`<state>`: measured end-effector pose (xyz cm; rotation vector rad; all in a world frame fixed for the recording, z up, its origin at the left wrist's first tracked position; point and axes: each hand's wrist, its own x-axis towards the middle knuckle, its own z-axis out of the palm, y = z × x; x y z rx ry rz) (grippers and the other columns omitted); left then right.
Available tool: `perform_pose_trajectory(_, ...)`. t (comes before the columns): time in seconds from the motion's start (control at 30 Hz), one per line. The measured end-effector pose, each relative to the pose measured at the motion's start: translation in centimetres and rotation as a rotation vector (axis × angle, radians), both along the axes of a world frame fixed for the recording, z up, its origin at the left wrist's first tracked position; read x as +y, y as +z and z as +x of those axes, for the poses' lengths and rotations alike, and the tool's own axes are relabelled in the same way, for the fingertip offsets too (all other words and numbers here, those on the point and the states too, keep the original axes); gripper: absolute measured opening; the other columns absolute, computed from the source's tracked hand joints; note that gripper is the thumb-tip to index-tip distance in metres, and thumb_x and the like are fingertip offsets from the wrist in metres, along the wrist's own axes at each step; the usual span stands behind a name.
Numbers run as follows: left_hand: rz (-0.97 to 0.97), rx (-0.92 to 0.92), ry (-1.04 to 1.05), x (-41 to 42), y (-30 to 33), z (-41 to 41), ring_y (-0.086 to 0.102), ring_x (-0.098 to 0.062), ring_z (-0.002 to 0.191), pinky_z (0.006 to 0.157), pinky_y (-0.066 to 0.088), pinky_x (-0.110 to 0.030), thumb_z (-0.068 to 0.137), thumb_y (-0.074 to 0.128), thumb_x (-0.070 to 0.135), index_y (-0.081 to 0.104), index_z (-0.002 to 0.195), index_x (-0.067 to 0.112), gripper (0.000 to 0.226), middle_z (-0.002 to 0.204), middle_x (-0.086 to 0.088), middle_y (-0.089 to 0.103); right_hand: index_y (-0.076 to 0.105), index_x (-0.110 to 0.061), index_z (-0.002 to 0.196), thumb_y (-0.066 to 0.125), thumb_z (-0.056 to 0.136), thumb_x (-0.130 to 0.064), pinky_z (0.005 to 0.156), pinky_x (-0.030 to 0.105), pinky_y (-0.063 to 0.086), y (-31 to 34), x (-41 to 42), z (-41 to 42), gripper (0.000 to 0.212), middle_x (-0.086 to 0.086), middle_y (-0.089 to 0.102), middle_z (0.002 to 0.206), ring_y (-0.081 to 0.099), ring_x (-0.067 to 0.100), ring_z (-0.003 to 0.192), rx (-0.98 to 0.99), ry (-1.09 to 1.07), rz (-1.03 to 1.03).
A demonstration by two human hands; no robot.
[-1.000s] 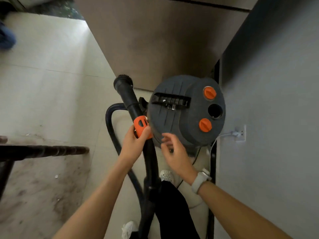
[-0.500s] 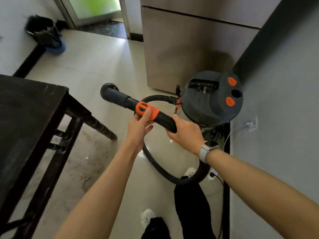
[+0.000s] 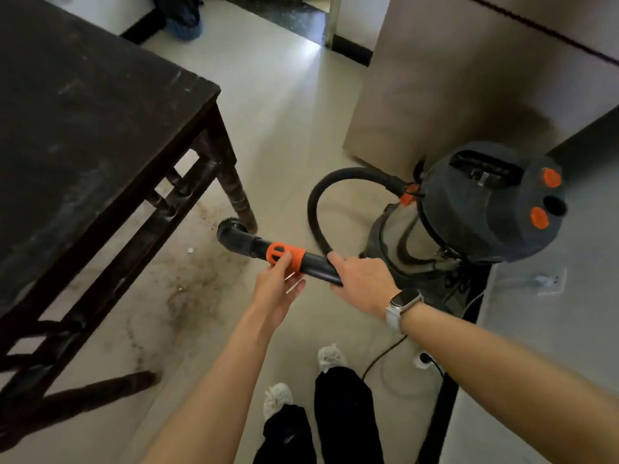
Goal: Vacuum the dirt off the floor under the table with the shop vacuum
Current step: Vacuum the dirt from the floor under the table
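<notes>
The dark grey shop vacuum with orange caps stands on the floor at the right. Its black hose loops over to a black wand with an orange collar. My left hand holds the wand from below at the collar, thumb on the orange part. My right hand grips the wand just behind it. The round brush nozzle hangs close to the table leg. Dark dirt is spread on the tiles beneath the black wooden table.
A beige cabinet stands behind the vacuum. On the grey wall at right is a socket; a power cord trails on the floor by my feet. A dark bag lies by the far doorway.
My right hand left the vacuum's lid and took hold of the wand. Both hands swung the wand down and left, bringing the nozzle near the table leg.
</notes>
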<state>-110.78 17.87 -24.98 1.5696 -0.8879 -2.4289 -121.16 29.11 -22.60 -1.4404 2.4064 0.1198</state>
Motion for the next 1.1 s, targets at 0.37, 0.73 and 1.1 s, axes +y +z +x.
perform_pose_trajectory(0.37,0.343,-0.187,0.476,0.5,-29.6,10.7,0.06,-0.018,0.083,0.081,0.044,-0.034,0.096,0.052,0.024,0.05,0.11,0.012,0.019,0.101,-0.012,0.059,0.047,-0.017,0.114,0.049,0.088,-0.027,0.059,0.03,0.04,-30.1,-5.7,6.4,0.028,0.006,0.063,0.088,0.049,0.025,0.066,-0.295,0.38,0.231)
perform_pose_trajectory(0.73,0.198,-0.266,0.822,2.2,-46.5,21.8,0.061,-0.019,0.088,0.078,0.045,-0.031,0.095,0.054,0.027,0.052,0.115,0.009,0.027,0.101,-0.01,0.061,0.047,-0.017,0.112,0.046,0.092,-0.033,0.057,0.028,0.039,-49.1,-9.2,16.9,0.025,0.001,0.054,0.077,0.052,0.022,0.066,-0.402,0.682,0.25)
perform_pose_trajectory(1.1,-0.012,-0.334,0.921,1.1,-53.0,26.0,0.06,-0.016,0.082,0.081,0.044,-0.034,0.098,0.045,0.025,0.053,0.089,0.016,0.015,0.091,-0.005,0.06,0.045,-0.015,0.111,0.043,0.093,-0.034,0.062,0.031,0.039,-55.5,-11.0,22.7,0.026,0.007,0.064,0.092,0.058,0.028,0.073,-0.281,0.843,0.101)
